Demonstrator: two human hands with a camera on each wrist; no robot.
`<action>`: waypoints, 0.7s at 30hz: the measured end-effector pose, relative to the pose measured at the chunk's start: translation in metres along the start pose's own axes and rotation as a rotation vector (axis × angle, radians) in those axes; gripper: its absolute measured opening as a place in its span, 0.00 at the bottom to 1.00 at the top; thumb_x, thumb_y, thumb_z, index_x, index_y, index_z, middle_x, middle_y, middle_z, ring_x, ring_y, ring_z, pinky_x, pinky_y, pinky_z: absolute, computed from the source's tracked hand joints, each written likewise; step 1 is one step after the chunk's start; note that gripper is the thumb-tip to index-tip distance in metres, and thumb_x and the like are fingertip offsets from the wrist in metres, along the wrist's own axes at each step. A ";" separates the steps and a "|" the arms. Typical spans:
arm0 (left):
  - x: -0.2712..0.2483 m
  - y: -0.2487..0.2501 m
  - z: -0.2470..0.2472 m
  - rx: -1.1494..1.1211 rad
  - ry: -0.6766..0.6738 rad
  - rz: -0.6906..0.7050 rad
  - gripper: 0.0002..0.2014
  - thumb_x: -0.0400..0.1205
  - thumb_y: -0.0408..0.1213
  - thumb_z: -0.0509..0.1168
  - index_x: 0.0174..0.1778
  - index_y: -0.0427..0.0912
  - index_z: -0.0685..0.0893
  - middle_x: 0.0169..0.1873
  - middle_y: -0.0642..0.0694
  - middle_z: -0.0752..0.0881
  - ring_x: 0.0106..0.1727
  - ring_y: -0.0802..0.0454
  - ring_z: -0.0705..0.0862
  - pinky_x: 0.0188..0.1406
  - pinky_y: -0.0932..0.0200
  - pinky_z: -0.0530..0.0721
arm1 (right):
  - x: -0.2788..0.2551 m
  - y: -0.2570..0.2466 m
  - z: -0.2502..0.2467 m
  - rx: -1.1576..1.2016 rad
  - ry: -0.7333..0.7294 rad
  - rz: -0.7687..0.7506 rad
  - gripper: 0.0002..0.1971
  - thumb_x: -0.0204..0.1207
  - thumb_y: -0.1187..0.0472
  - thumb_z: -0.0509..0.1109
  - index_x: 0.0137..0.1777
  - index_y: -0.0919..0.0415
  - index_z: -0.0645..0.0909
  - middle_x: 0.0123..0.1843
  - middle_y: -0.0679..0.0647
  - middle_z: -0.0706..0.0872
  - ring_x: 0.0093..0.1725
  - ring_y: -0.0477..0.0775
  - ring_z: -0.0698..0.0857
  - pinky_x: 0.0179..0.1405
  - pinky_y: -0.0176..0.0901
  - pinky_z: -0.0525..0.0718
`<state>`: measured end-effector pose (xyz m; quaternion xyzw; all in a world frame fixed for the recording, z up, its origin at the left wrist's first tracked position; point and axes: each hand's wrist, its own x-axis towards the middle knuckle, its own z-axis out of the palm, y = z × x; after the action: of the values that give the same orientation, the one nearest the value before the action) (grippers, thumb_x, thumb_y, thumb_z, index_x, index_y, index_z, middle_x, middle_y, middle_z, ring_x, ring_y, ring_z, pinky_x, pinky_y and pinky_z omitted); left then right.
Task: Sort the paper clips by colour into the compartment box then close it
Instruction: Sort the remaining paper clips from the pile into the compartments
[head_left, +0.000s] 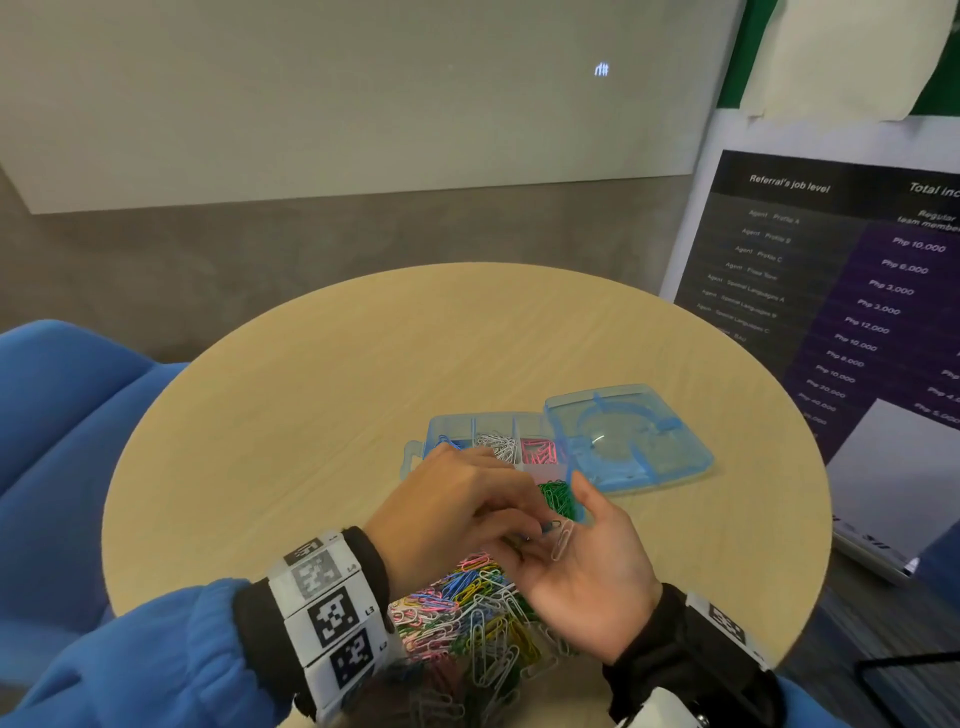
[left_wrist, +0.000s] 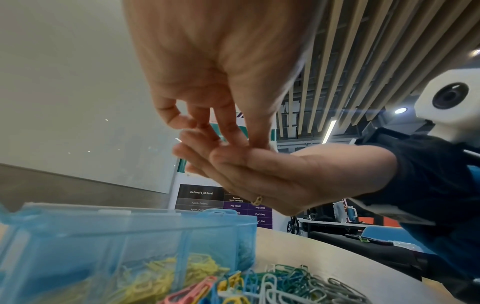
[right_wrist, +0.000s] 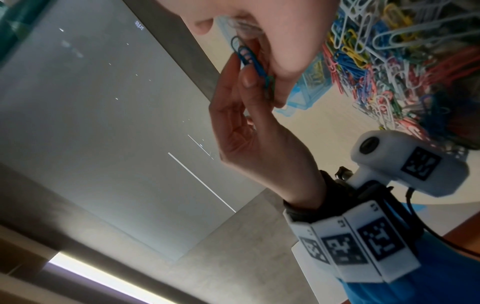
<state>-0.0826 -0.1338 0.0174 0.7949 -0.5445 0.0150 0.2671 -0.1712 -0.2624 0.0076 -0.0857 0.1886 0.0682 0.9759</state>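
The left hand (head_left: 457, 512) pinches thin blue and green wire paper clips (right_wrist: 249, 61) by their loops, above the cupped palm of the right hand (head_left: 597, 566), which cradles a white clip (head_left: 563, 540) on relaxed fingers. Light, springy and slick, they likely tangle; take one by its rounded end. Beyond the grip lies the translucent blue plastic compartment box (head_left: 467, 426), open; below it, the mixed pile of coloured clips (head_left: 467, 618).
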 end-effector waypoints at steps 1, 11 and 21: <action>0.000 -0.001 -0.001 -0.063 0.024 -0.012 0.06 0.81 0.46 0.67 0.47 0.54 0.90 0.40 0.58 0.88 0.44 0.66 0.80 0.44 0.73 0.71 | 0.000 -0.001 0.000 -0.011 0.001 -0.004 0.38 0.84 0.38 0.53 0.60 0.79 0.80 0.40 0.72 0.86 0.34 0.65 0.89 0.61 0.53 0.83; 0.003 -0.004 -0.019 -0.265 -0.023 -0.138 0.08 0.81 0.30 0.71 0.51 0.46 0.91 0.41 0.56 0.91 0.43 0.65 0.86 0.42 0.72 0.78 | 0.007 -0.006 -0.005 -0.180 0.044 -0.051 0.33 0.83 0.43 0.57 0.58 0.78 0.83 0.54 0.74 0.87 0.46 0.66 0.89 0.56 0.67 0.83; 0.000 -0.008 -0.023 -0.319 -0.026 -0.186 0.11 0.81 0.30 0.71 0.57 0.49 0.88 0.44 0.59 0.91 0.42 0.62 0.88 0.41 0.72 0.77 | 0.008 -0.006 -0.004 -0.263 0.114 -0.077 0.25 0.84 0.52 0.59 0.62 0.78 0.81 0.55 0.70 0.84 0.49 0.64 0.85 0.62 0.60 0.84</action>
<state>-0.0697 -0.1218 0.0338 0.7895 -0.4676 -0.1064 0.3831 -0.1644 -0.2687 0.0015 -0.2237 0.2296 0.0498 0.9459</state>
